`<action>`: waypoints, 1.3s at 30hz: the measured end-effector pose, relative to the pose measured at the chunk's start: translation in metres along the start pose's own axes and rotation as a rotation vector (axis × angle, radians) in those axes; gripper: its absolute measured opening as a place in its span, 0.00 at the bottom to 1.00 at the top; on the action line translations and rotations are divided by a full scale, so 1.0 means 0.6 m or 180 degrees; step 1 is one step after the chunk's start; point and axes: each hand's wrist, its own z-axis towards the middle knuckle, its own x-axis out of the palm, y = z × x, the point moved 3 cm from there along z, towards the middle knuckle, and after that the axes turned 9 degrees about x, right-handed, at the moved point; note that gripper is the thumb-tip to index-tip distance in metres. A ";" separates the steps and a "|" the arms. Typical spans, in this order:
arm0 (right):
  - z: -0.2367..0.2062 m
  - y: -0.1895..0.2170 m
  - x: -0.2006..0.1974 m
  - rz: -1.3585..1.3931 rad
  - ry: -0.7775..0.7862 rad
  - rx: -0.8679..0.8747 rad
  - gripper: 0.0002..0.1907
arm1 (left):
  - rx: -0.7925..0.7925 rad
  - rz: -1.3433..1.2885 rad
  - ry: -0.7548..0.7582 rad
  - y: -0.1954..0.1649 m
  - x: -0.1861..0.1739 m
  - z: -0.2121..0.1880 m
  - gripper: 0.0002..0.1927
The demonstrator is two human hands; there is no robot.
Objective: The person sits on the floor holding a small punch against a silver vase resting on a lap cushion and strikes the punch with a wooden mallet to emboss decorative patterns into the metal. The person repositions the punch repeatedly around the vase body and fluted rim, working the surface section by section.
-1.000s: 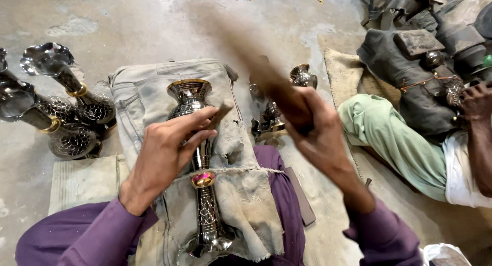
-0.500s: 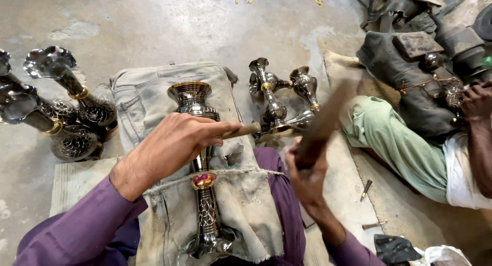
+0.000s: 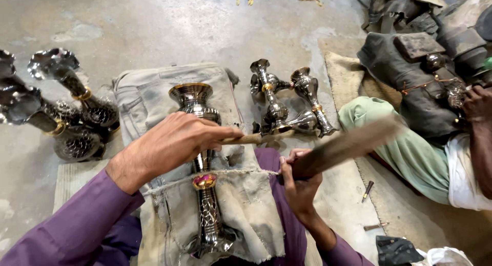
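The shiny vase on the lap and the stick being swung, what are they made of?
The vase looks like polished metal: silvery and mirror-bright, with a gold-coloured rim and patterned lower body. The stick in the right hand looks like brown wood, though blur from the swing hides its surface.

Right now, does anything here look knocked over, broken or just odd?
Yes, mildly. Three metal vases lie toppled on the bare floor right of the cloth, not upright. Two small tools lie loose on the mat near the right hand. The stick it holds is blurred. No damage shows.
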 end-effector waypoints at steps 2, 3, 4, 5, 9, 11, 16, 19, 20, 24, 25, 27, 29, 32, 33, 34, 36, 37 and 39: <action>-0.003 -0.006 0.001 -0.0118 0.0035 -0.0197 0.15 | 0.0090 -0.0013 -0.0064 0.000 -0.005 -0.005 0.21; -0.004 -0.007 0.001 -0.0716 -0.0028 -0.0361 0.15 | 0.0129 -0.0003 -0.0079 0.000 -0.006 -0.007 0.21; -0.006 -0.008 0.001 -0.1322 -0.0099 -0.0507 0.15 | 0.0168 -0.0008 -0.0082 -0.001 -0.006 -0.008 0.22; -0.006 -0.010 -0.003 -0.1009 -0.0107 -0.0462 0.16 | 0.0187 -0.0036 -0.0107 -0.002 -0.006 -0.009 0.22; -0.001 -0.005 -0.006 -0.0261 0.0062 -0.0364 0.16 | 0.0161 -0.0104 -0.0047 0.000 -0.004 -0.007 0.21; 0.000 0.007 0.002 -0.0791 0.0066 -0.0598 0.16 | -0.0051 -0.0076 0.0212 0.007 0.001 -0.006 0.20; -0.008 0.033 0.019 0.0018 -0.0296 -0.0862 0.15 | 0.0382 0.0436 0.0392 0.013 0.015 -0.005 0.23; -0.010 0.036 0.030 -0.2411 0.0098 -0.0900 0.18 | 0.0872 0.0682 0.0278 0.012 0.024 -0.008 0.30; -0.007 0.034 0.024 -0.2155 0.0178 -0.0545 0.15 | 0.0603 0.0593 0.0270 0.018 0.026 -0.013 0.29; -0.004 0.040 0.002 -0.0888 0.0184 0.0348 0.13 | 0.0543 0.0053 -0.0520 0.033 0.004 -0.031 0.20; -0.008 0.045 -0.001 -0.0531 0.0118 0.0470 0.15 | 0.0762 -0.0153 -0.0907 0.035 -0.007 -0.035 0.16; -0.020 0.060 0.007 0.0624 0.0475 0.0259 0.16 | 0.0308 -0.0615 -0.0870 0.053 -0.019 -0.034 0.19; -0.031 0.064 0.023 0.1307 0.0756 0.0243 0.16 | -0.0153 -0.0854 -0.0821 0.067 -0.028 -0.032 0.23; -0.041 0.043 0.054 0.1373 0.1110 0.0595 0.13 | -0.0454 -0.0847 -0.0703 0.074 -0.034 -0.024 0.27; -0.042 0.031 0.063 0.1234 0.1242 0.0769 0.12 | -0.0282 -0.0828 -0.0628 0.071 -0.034 -0.019 0.25; -0.041 0.020 0.068 0.1094 0.1376 0.0942 0.10 | -0.0111 -0.0808 -0.0554 0.068 -0.034 -0.015 0.24; -0.035 0.007 0.064 0.1088 0.1320 0.0965 0.08 | 0.0158 -0.0556 -0.0337 0.060 -0.029 -0.009 0.23; -0.032 0.004 0.057 0.1080 0.1290 0.0983 0.08 | 0.0291 -0.0438 -0.0228 0.055 -0.024 -0.005 0.23; -0.024 -0.002 0.037 0.0716 0.0817 0.1151 0.07 | 0.0466 -0.0189 -0.0146 0.046 -0.018 0.003 0.22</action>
